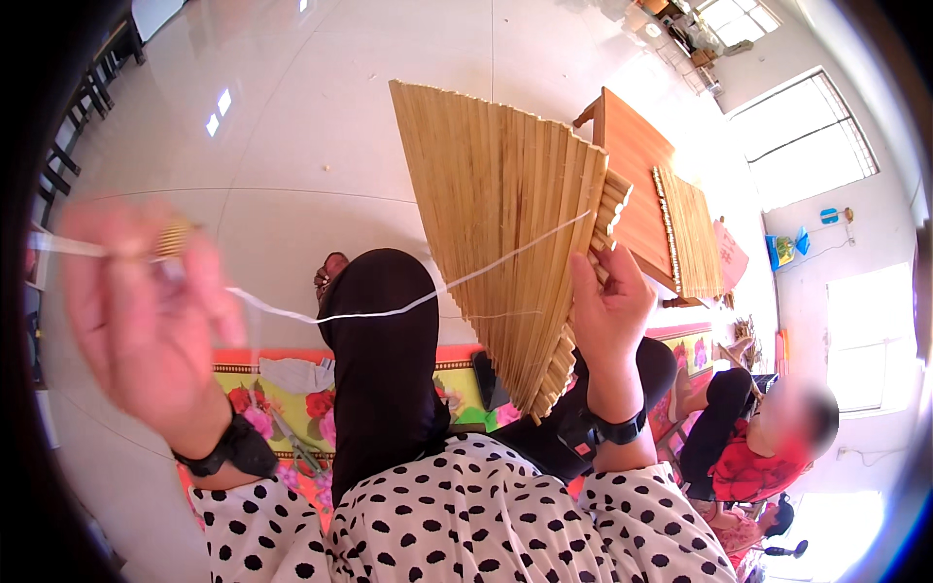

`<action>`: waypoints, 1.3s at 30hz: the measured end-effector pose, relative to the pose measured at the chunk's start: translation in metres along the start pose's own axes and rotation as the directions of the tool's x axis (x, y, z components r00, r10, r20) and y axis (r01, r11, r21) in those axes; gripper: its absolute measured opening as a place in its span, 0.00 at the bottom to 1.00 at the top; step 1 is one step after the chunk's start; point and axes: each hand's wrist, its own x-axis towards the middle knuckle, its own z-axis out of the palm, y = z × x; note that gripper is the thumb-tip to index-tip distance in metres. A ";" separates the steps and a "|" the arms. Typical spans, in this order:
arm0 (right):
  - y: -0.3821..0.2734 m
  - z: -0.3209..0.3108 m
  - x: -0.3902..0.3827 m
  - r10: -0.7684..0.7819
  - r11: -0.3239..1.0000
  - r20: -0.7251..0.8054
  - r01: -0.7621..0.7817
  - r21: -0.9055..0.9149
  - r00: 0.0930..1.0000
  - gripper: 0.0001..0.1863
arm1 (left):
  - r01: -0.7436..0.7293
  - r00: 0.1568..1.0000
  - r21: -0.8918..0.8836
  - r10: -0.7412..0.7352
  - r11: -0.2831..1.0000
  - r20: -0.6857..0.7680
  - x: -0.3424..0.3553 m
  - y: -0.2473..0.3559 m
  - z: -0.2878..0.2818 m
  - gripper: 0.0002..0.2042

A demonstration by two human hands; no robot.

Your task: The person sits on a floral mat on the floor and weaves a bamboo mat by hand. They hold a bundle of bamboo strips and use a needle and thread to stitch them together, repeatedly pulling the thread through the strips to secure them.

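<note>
My right hand (617, 301) grips the right edge of a mat of thin bamboo slats (496, 194), its thumb on the near face. The mat is held up, tilted, in front of my knees. Some slats bunch or fold back at that edge. A white string (379, 313) runs from the mat's upper right across its face, sagging slightly, to my left hand (146, 311). That hand is raised at the far left and blurred, with fingers bent around the string. A ribbed gold-coloured thimble or ring (173, 236) sits on one of its fingers.
An orange wooden table (627, 146) beyond the mat bears another slat mat (688, 228). A floral cloth (457, 374) under me carries a dark flat object (491, 379) and a grey cloth (296, 374). A person in red (763, 457) sits at the right.
</note>
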 end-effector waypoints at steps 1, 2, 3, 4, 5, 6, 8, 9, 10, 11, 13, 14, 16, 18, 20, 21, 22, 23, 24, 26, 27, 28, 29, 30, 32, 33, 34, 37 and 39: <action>0.000 -0.001 -0.001 0.024 1.000 0.010 -0.024 0.008 1.000 0.12 | 0.046 0.997 0.048 -0.049 0.998 0.055 0.002 -0.006 0.010 0.11; 0.000 -0.002 -0.002 0.048 0.999 0.021 -0.049 0.016 0.999 0.12 | 0.074 0.992 0.063 -0.080 0.995 0.101 0.002 -0.013 0.022 0.09; 0.000 -0.004 -0.003 0.072 0.997 0.033 -0.073 0.019 0.997 0.12 | 0.101 0.983 0.076 -0.112 0.992 0.144 0.001 -0.022 0.034 0.06; 0.000 -0.006 -0.003 0.077 0.997 0.049 -0.077 0.010 0.996 0.12 | 0.122 0.966 0.161 -0.154 0.979 0.208 0.001 -0.029 0.043 0.05; 0.000 -0.006 -0.002 0.080 0.997 0.067 -0.080 0.005 0.995 0.12 | 0.134 0.943 0.250 -0.201 0.959 0.265 0.000 -0.035 0.050 0.04; 0.000 -0.006 -0.001 0.083 0.997 0.086 -0.083 0.000 0.993 0.12 | 0.128 0.929 0.336 -0.231 0.933 0.288 0.000 -0.041 0.060 0.03; 0.000 -0.005 0.000 0.061 0.998 0.061 -0.061 0.000 0.996 0.12 | 0.044 0.916 0.441 -0.213 0.896 0.341 0.002 -0.054 0.079 0.04; 0.001 -0.004 -0.001 0.049 0.999 0.052 -0.050 0.007 0.997 0.11 | -0.028 0.913 0.472 -0.169 0.881 0.371 0.002 -0.063 0.085 0.06; 0.000 -0.005 -0.001 0.055 0.997 0.072 -0.050 -0.059 0.996 0.15 | -0.089 0.922 0.477 -0.109 0.874 0.372 -0.001 -0.074 0.090 0.07; -0.003 -0.003 0.001 0.065 0.998 0.034 -0.066 0.003 0.997 0.16 | -0.109 0.923 0.489 -0.094 0.865 0.372 -0.001 -0.078 0.093 0.07; -0.009 -0.003 0.004 0.083 0.995 0.005 -0.084 0.050 0.997 0.21 | -0.145 0.923 0.506 -0.068 0.850 0.379 -0.001 -0.084 0.099 0.07; -0.009 -0.006 0.005 0.086 0.996 0.013 -0.086 0.036 0.996 0.24 | -0.136 0.920 0.517 -0.086 0.845 0.381 0.000 -0.085 0.100 0.07; 0.000 -0.009 0.009 0.067 0.997 0.056 -0.069 0.028 0.996 0.23 | -0.110 0.925 0.523 -0.105 0.845 0.365 0.002 -0.086 0.101 0.06; 0.004 -0.009 0.010 0.067 0.998 0.082 -0.067 -0.001 0.994 0.23 | -0.119 0.925 0.530 -0.100 0.839 0.367 0.003 -0.090 0.102 0.06; 0.005 -0.011 0.008 0.083 0.996 0.094 -0.079 -0.052 0.992 0.23 | -0.159 0.922 0.540 -0.072 0.827 0.382 0.002 -0.096 0.105 0.06; 0.005 -0.011 0.006 0.092 0.994 0.095 -0.085 -0.071 0.991 0.23 | -0.168 0.916 0.551 -0.076 0.818 0.393 0.002 -0.097 0.107 0.07; 0.005 -0.012 0.005 0.101 0.991 0.093 -0.093 -0.093 0.990 0.23 | -0.179 0.910 0.558 -0.080 0.810 0.407 0.003 -0.096 0.111 0.07; 0.004 -0.013 0.005 0.110 0.988 0.091 -0.100 -0.114 0.990 0.23 | -0.189 0.903 0.566 -0.083 0.803 0.421 0.003 -0.096 0.113 0.07; 0.002 -0.013 0.004 0.110 0.989 0.087 -0.100 -0.108 0.990 0.23 | -0.191 0.900 0.567 -0.088 0.801 0.428 0.004 -0.095 0.114 0.07; -0.001 -0.012 0.004 0.110 0.991 0.078 -0.102 -0.090 0.991 0.23 | -0.195 0.891 0.573 -0.100 0.796 0.443 0.003 -0.095 0.114 0.06; -0.001 -0.012 0.004 0.102 0.991 0.080 -0.094 -0.090 0.992 0.23 | -0.201 0.889 0.576 -0.099 0.793 0.446 0.003 -0.094 0.113 0.06; -0.001 -0.012 0.004 0.094 0.992 0.083 -0.087 -0.091 0.992 0.23 | -0.205 0.888 0.579 -0.099 0.789 0.449 0.003 -0.093 0.113 0.06; -0.001 -0.011 0.004 0.086 0.993 0.085 -0.079 -0.090 0.993 0.23 | -0.210 0.886 0.583 -0.099 0.785 0.453 0.003 -0.092 0.113 0.06; -0.001 -0.011 0.004 0.084 0.994 0.081 -0.078 -0.077 0.993 0.23 | -0.216 0.885 0.582 -0.094 0.784 0.455 0.003 -0.091 0.113 0.06; -0.001 -0.010 0.004 0.081 0.996 0.077 -0.077 -0.054 0.994 0.23 | -0.223 0.885 0.579 -0.087 0.784 0.458 0.004 -0.092 0.112 0.06; -0.001 -0.009 0.004 0.087 0.995 0.084 -0.082 -0.059 0.993 0.23 | -0.224 0.885 0.581 -0.086 0.783 0.458 0.004 -0.093 0.112 0.06; -0.002 -0.009 0.003 0.091 0.994 0.089 -0.086 -0.062 0.992 0.23 | -0.229 0.884 0.582 -0.084 0.780 0.460 0.004 -0.093 0.113 0.06; -0.002 -0.010 0.002 0.094 0.993 0.093 -0.086 -0.082 0.991 0.22 | -0.236 0.880 0.587 -0.086 0.774 0.466 0.004 -0.092 0.114 0.06; -0.002 -0.010 0.002 0.083 0.992 0.091 -0.074 -0.097 0.992 0.22 | -0.241 0.876 0.595 -0.091 0.767 0.473 0.004 -0.090 0.114 0.06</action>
